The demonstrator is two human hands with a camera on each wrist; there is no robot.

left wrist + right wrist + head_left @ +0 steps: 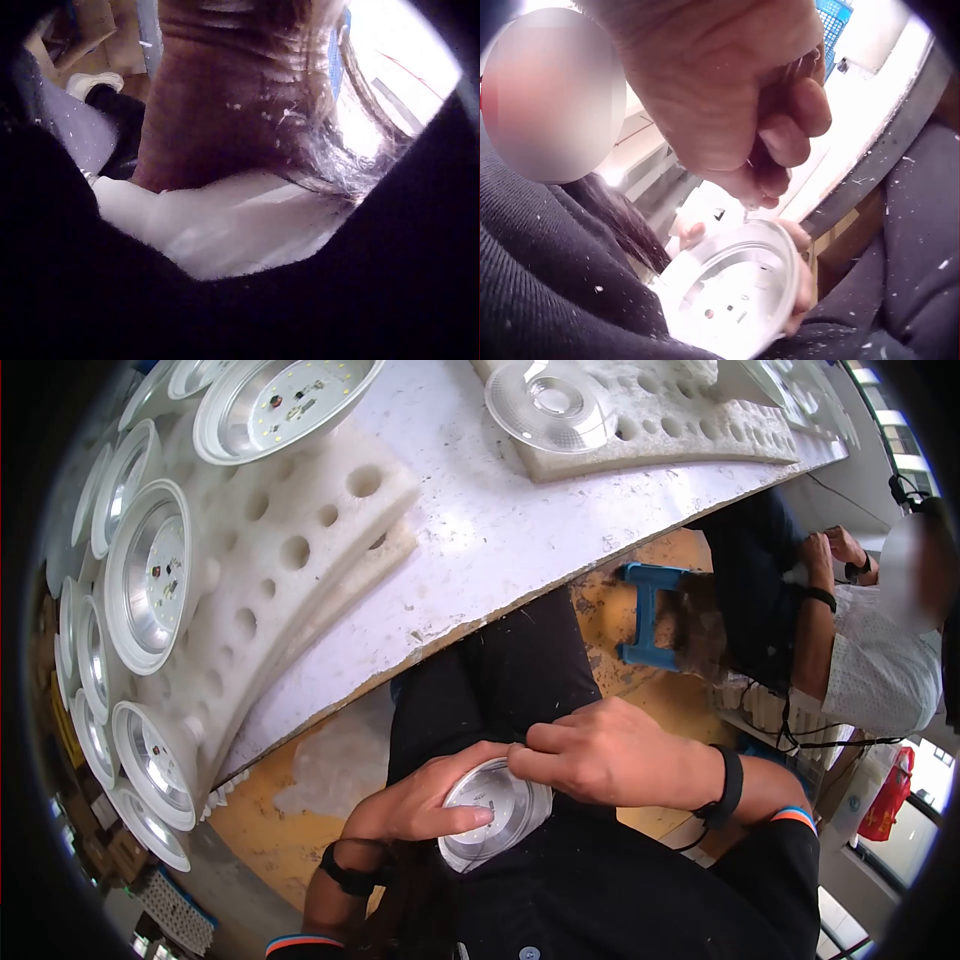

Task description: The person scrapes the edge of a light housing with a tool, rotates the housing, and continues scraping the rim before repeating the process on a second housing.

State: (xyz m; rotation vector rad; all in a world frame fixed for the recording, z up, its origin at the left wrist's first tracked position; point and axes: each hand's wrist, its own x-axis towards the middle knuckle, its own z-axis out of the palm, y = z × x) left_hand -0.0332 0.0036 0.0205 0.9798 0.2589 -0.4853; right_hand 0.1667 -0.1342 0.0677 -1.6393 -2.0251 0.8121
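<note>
On the person's lap, the left hand (430,800) holds a round white LED lamp housing (505,825), its thumb lying over the face. Small parts show on the circuit board inside the housing, seen also in the right wrist view (735,296). The right hand (600,755) is at the far rim with fingers curled. In the right wrist view, its fingertips pinch a small clear piece (748,214) right at the rim; I cannot tell what that piece is. The left wrist view is mostly dark, with the left hand's skin (217,112) close to the camera.
Several similar lamp housings (155,575) stand in a holed foam block (330,525) on the white table (470,520). A clear lens cover (550,405) lies on another foam block (650,450). Beyond the table edge are a blue stool (650,615) and another seated person (860,630).
</note>
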